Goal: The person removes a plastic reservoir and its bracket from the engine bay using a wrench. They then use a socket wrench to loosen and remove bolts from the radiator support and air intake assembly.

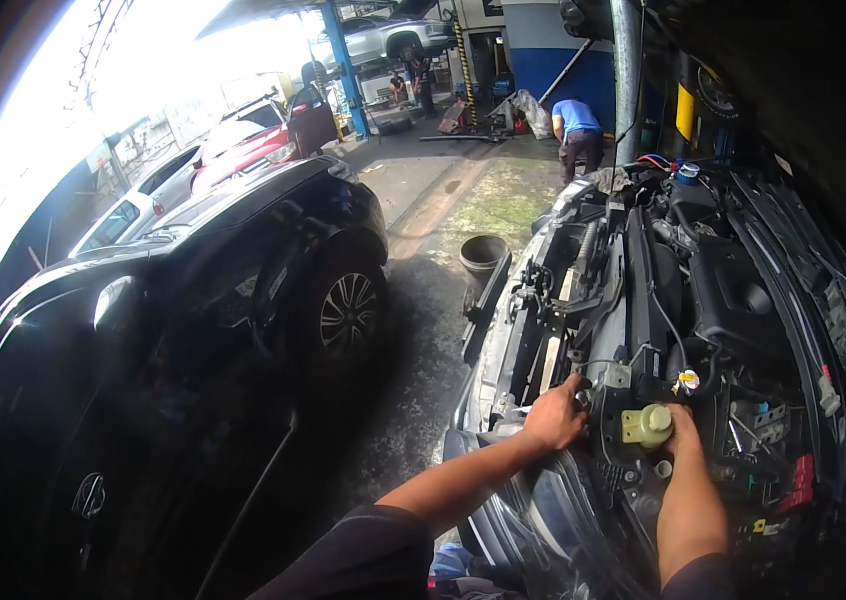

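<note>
My right hand grips the side of a yellowed plastic fluid reservoir with a round cap, over the near corner of an open engine bay. Part of its fingers is hidden behind the reservoir. To the left, my left hand is closed at the front crossmember, fingertips pinched by a small shiny metal piece that I cannot make out. Just below the reservoir a pale round opening shows. The headlight lies under my left forearm.
A black engine cover fills the far side of the bay. Loose tools and a red part lie at the right. A dark car stands at left, a bucket on the floor between. Farther back, a person in blue bends over.
</note>
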